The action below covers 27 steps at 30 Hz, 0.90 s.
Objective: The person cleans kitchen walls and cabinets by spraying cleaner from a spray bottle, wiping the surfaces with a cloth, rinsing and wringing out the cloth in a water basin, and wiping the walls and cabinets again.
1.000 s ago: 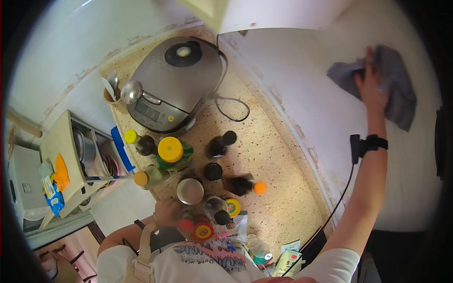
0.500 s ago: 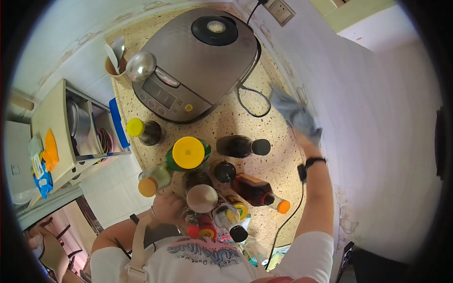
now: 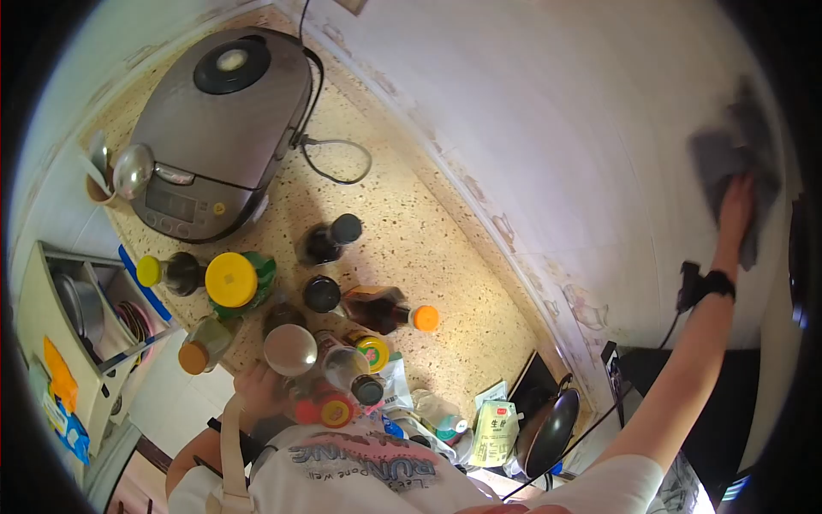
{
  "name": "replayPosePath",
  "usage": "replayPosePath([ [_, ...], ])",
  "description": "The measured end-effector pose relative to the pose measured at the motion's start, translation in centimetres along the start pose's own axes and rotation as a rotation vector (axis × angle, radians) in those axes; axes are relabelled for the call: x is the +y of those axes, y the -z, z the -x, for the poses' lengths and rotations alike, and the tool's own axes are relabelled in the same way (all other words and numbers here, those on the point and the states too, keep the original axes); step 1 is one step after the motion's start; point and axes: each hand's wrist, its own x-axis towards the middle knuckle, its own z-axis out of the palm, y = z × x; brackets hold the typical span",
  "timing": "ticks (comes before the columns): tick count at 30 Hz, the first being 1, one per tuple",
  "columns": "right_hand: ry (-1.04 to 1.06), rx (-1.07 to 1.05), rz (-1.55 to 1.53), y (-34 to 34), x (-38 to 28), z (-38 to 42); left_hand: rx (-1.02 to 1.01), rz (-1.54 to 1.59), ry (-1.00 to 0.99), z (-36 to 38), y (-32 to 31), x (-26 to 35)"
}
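Observation:
My right hand (image 3: 736, 204) is gripping a dark grey cloth (image 3: 719, 158) up at the white wall on the right, both slightly blurred. My left hand (image 3: 257, 387) is at the near counter edge, beside a crowd of bottles; its fingers are blurred and partly hidden. Closest to it are a bottle with a pale round cap (image 3: 289, 349), a jar with an orange-brown lid (image 3: 193, 357) and red-capped containers (image 3: 332, 411). Further in stand a yellow-lidded green container (image 3: 233, 280), an orange-capped dark bottle (image 3: 377, 308) and a black-capped dark bottle (image 3: 324, 244).
A grey rice cooker (image 3: 223, 128) with a ladle (image 3: 134, 170) on it fills the back left of the speckled counter (image 3: 419, 223). A utensil cup (image 3: 98, 190) stands beside it. At the near right are a frying pan (image 3: 548, 428) and a green-yellow packet (image 3: 495, 433).
My right hand has carried the cloth from the counter's back edge up and right onto the wall. The view has swung right, while my left hand stays by the bottles.

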Motion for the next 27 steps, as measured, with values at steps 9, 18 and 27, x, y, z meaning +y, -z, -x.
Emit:
replayPosePath([
  [9,0.064,-0.107,-0.012,0.8,-14.6,14.1,-0.033,-0.082,-0.024,0.1,-0.8,0.3],
  [18,0.349,-0.420,-1.026,-1.1,-27.7,52.8,-0.074,-0.235,-0.003,1.5,-1.8,-0.5],
  [27,-0.525,0.071,-1.116,-2.6,-4.1,24.1,-0.149,-0.206,-0.078,1.4,-2.2,-1.1],
])
